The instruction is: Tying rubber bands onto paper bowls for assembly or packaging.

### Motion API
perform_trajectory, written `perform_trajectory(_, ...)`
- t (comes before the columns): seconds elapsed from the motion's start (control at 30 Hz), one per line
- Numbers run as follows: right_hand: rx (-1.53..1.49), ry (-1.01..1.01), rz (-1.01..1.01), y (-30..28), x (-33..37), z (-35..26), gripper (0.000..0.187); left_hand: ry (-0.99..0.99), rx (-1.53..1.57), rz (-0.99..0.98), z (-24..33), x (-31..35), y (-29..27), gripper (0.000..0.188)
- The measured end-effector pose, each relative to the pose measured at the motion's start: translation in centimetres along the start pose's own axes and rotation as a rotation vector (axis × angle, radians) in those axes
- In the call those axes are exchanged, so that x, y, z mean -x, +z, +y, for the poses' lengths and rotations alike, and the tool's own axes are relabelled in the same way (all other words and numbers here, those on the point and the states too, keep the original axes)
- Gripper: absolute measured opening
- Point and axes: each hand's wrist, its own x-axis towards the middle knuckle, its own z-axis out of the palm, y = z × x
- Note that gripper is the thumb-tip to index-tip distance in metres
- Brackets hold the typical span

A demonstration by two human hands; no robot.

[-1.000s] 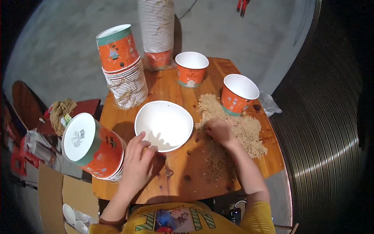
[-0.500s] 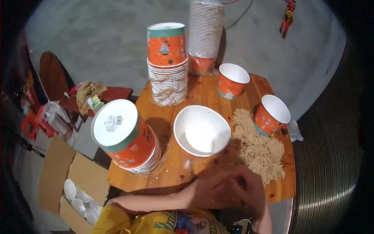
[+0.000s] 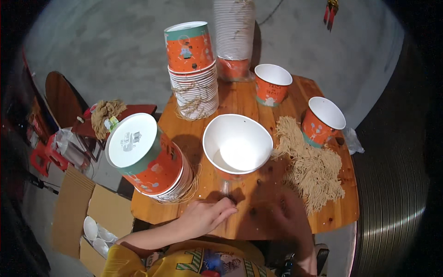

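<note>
My left hand [image 3: 207,214] is near the table's front edge, its fingers curled and thumb pressed to the index finger; whatever they pinch, if anything, is hidden. To its right, my right hand [image 3: 291,213] is dark and smeared by motion, so its fingers do not read. Just beyond both hands an open white-lined paper bucket [image 3: 237,144] stands upright, its rim bent out of round. Right of that bucket, and beyond my right hand, lies a heap of tan cords [image 3: 314,173].
Two inverted stacks of orange paper buckets, a near one [image 3: 154,166] and a far one [image 3: 190,51], stand at left. A tall wrapped stack [image 3: 234,34] is behind. Two upright buckets, one farther [image 3: 272,87] and one nearer [image 3: 323,122], stand at right. A cardboard box [image 3: 108,203] holds cups below left.
My hands, close together before, have come apart: the left has moved left, while the right stays at the right. The view has shifted slightly.
</note>
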Motion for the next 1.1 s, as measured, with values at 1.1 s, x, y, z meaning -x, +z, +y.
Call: perform_trajectory(1.1,-0.192,-0.084,0.270,6.9,-3.2,-0.6,0.007,0.219,-0.380,0.185,-2.9,-6.0,-3.2,0.027)
